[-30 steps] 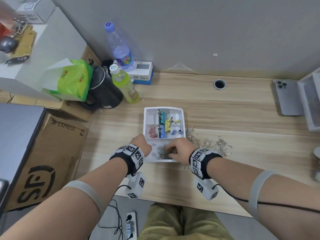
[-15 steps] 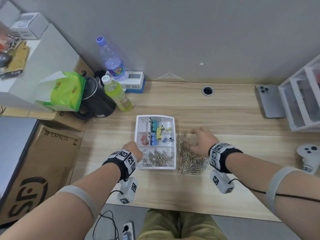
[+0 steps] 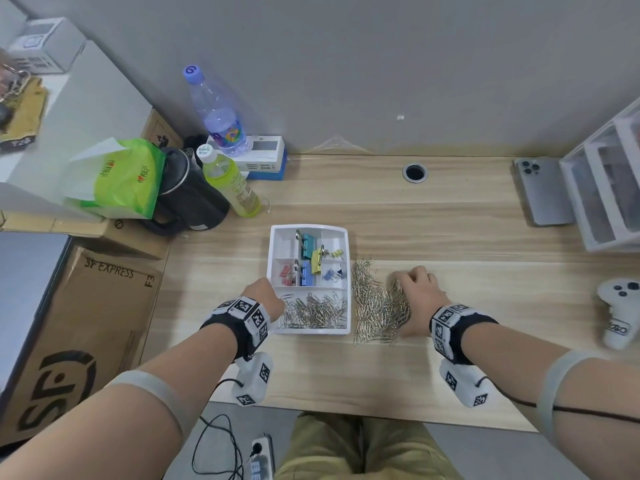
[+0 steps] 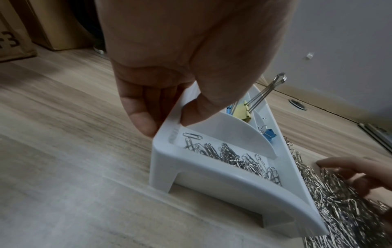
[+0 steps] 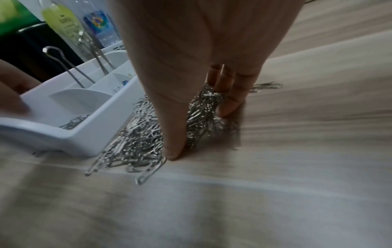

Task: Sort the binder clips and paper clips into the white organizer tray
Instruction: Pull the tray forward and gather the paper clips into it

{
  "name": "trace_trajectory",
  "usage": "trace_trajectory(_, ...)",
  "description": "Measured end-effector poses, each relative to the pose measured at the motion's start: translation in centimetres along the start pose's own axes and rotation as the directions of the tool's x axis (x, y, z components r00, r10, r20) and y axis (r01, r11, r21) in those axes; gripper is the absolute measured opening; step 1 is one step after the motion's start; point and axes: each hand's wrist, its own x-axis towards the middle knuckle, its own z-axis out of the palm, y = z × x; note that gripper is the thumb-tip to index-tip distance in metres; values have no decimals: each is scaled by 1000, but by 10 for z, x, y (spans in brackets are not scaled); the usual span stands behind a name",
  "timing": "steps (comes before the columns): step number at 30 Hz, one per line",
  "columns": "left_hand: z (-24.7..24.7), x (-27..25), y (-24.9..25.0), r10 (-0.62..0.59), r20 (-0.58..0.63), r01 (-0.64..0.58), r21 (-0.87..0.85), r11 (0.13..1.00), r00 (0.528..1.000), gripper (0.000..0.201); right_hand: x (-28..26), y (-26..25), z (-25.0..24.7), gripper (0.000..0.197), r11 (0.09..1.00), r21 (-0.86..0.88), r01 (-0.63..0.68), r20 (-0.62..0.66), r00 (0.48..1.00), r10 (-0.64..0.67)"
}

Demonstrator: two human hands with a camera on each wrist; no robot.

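The white organizer tray (image 3: pixel 309 231) sits mid-table. Its rear compartments hold coloured binder clips (image 3: pixel 316 260), and the long front compartment holds silver paper clips (image 3: pixel 317 310). A loose pile of paper clips (image 3: pixel 372 303) lies against the tray's right wall. My left hand (image 3: pixel 268 294) pinches the tray's left rim (image 4: pixel 169 134), thumb inside and fingers outside. My right hand (image 3: pixel 412 289) rests on the pile's right side. In the right wrist view this right hand (image 5: pixel 198 134) has its thumb and curled fingers closed round a bunch of paper clips (image 5: pixel 201 107) on the wood.
At the back left stand a green bottle (image 3: pixel 230 183), a clear bottle (image 3: pixel 220 114) and a black kettle (image 3: pixel 188 199). A phone (image 3: pixel 542 194) and a white drawer unit (image 3: pixel 606 188) are at the back right. A white controller (image 3: pixel 620 311) lies at the right edge.
My right hand left the tray's front compartment, moved right to the loose pile and curled round clips there. The pile now lies bunched against the tray. My left hand stays on the rim.
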Motion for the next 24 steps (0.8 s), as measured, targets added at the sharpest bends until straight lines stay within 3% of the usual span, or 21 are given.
trace_trajectory(3, 2, 0, -1, 22, 4, -22, -6, 1000, 1000, 26, 5, -13, 5, 96, 997, 72, 39, -31, 999, -36)
trace_trajectory(11, 11, 3, -5, 54, 26, -52, -74, 996, 998, 27, 20, -39, 10, 125, 996, -23, 89, 5, 996, -88)
trace_trajectory(18, 16, 5, -6, 66, 19, -63, -127, 990, 998, 12, 24, -43, 18, 85, 997, 2, 74, -39, 997, -74)
trace_trajectory(24, 16, 3, 0, 57, 21, -53, -169, 984, 998, 18, 22, -44, 22, 49, 997, 66, 42, -63, 997, -38)
